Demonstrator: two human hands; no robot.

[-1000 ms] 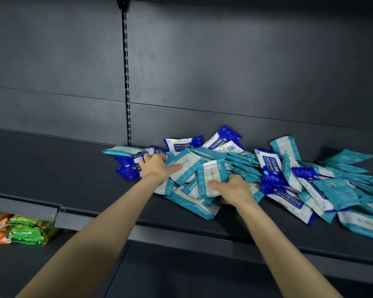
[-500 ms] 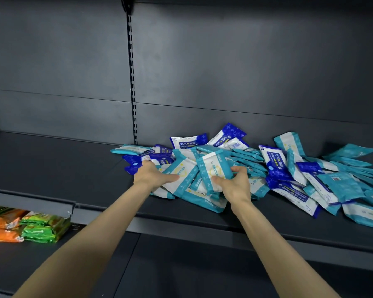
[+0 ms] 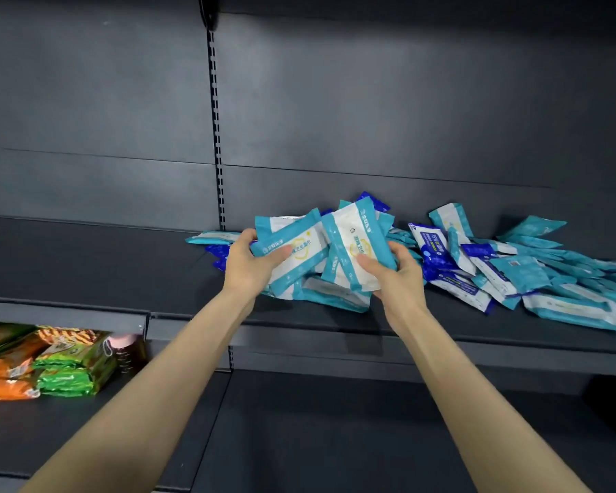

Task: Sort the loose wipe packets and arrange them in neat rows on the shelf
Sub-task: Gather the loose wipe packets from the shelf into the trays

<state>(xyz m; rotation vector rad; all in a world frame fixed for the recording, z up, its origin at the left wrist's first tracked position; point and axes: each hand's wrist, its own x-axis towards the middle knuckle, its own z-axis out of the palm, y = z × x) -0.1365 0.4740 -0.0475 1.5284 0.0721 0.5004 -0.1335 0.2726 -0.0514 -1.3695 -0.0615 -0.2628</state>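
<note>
Gripping a teal-and-white packet [image 3: 292, 252], the left hand [image 3: 248, 270] has its thumb laid on the front face and its fingers curled behind the packet's left end. The right hand [image 3: 397, 279] grips a second teal-and-white packet [image 3: 352, 240] in the same way, thumb on the front and fingers round the right edge. Both packets are lifted a little and tilted, and their inner ends overlap between the two hands. Whether more packets are held behind them I cannot tell. Just under the hands and out to the right lies the loose pile [image 3: 505, 275] of teal packets and dark blue ones, mixed and crossing each other, on the dark shelf [image 3: 86, 265]. A slotted upright [image 3: 216, 137] runs down the back panel [image 3: 406, 101] behind the left hand. On the lower shelf [image 3: 299, 439], far to the left, green and orange snack bags [image 3: 61, 371] are stacked.
</note>
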